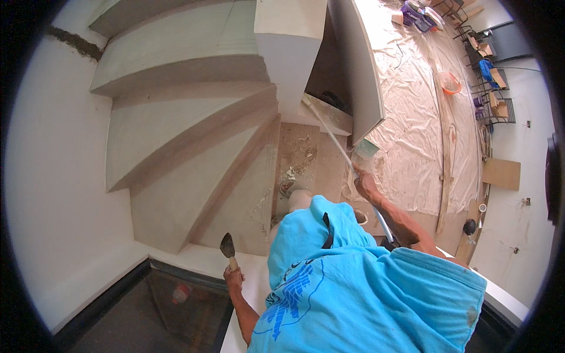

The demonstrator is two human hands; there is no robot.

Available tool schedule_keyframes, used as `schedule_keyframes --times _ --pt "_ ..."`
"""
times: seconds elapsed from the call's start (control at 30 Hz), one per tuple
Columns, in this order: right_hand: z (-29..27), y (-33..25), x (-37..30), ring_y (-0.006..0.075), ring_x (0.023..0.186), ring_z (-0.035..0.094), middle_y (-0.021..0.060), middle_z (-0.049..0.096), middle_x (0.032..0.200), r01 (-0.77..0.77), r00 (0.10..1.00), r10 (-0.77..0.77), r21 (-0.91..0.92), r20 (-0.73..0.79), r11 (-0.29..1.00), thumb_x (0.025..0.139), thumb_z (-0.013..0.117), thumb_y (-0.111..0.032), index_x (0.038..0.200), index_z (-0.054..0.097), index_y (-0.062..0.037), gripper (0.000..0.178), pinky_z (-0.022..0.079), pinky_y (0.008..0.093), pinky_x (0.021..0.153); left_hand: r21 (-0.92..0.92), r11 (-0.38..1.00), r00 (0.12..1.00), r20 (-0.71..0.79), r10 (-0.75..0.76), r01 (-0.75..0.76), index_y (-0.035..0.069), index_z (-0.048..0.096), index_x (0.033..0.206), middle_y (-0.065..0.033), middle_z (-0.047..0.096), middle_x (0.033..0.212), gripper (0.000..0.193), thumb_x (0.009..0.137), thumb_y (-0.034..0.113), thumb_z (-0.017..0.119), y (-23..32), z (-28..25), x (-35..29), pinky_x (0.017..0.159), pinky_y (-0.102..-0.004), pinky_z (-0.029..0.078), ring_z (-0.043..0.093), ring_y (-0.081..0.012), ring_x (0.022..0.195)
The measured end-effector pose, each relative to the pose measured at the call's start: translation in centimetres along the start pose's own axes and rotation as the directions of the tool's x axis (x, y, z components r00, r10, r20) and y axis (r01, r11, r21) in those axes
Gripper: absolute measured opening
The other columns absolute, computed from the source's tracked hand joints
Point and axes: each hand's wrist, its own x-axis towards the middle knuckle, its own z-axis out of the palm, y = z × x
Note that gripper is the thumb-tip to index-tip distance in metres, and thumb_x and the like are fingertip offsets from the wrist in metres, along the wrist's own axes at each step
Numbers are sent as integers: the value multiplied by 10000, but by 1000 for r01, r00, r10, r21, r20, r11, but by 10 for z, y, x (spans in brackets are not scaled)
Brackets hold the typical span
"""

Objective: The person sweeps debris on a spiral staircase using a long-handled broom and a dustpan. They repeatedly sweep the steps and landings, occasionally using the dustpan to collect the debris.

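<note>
My left hand (234, 276) is closed round the wooden handle of a small trowel (226, 246), whose dark pointed blade is held up beside the winding stair steps (170, 159). Out in front on the right, my right hand (365, 182) grips a long pale pole (335, 140). The pole slants from a low tan ledge by the white post down past my wrist. Its lower end is partly hidden by my arm and blue shirt. Near my right hand lies a flat greenish piece (366, 148). Rubble and dust (297, 147) cover the narrow floor strip beside the steps.
A pale panel (365, 70) stands upright beyond the pole. A creased dust sheet (406, 123) covers the floor at right, with an orange bucket (451, 83) and long planks on it. A dark-framed glass pane (182, 300) lies at lower left.
</note>
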Motion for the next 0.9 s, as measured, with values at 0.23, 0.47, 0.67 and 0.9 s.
schedule_keyframes --times 0.23,0.47,0.67,0.9 --pt "-13 40 -77 281 738 585 249 576 842 -13 993 22 -78 116 997 678 431 -8 1193 495 -38 520 439 378 674 -57 998 1000 8 28 -28 13 432 1171 -55 483 667 467 722 25 560 -2 5 -7 393 -283 404 478 -155 462" --pt "-32 -7 -23 132 448 451 34 466 600 -367 919 245 443 308 818 730 431 -70 1345 295 -71 630 378 287 366 -24 998 995 82 -56 58 8 422 1179 -50 487 680 476 723 20 557 -4 0 -6 394 -280 408 479 -151 465" --pt "-40 -29 -41 105 452 398 6 412 588 -301 932 228 250 281 921 742 416 -77 1368 231 -69 653 359 264 366 -23 1000 998 -55 11 -12 35 443 1173 -47 487 663 456 731 14 550 -1 -1 -9 386 -273 403 476 -144 460" --pt "-47 -88 -45 103 453 406 4 413 583 -199 939 80 337 334 920 770 410 -87 1376 233 -121 632 355 256 361 -108 994 999 52 -15 21 29 446 1169 -46 486 644 442 737 9 542 -21 -5 -7 377 -271 397 472 -145 448"
